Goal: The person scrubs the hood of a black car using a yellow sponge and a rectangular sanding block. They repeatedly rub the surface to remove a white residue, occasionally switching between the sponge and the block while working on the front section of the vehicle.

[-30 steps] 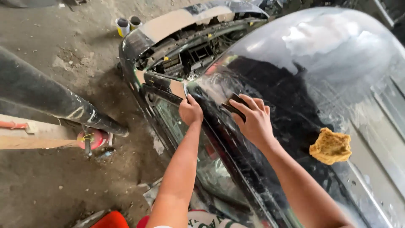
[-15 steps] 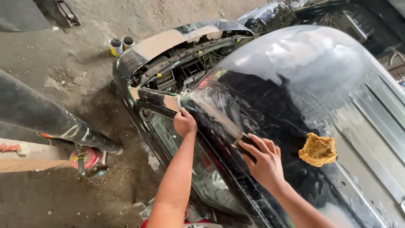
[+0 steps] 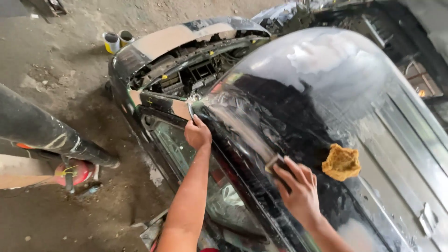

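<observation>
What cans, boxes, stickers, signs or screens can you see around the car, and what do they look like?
Two small cans: on the dirt floor beyond the car's front corner, side by side, round, open-topped; the left one yellow, the right one pale.
Red canister: on the floor at the left, under a dark pipe, rounded, red with a dark fitting.
No signs or screens show. Any stickers are too small to tell.

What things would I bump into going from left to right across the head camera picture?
Dark pipe → red extinguisher → left hand on the car's edge → right hand pressing a sanding block → yellow sponge.
</observation>
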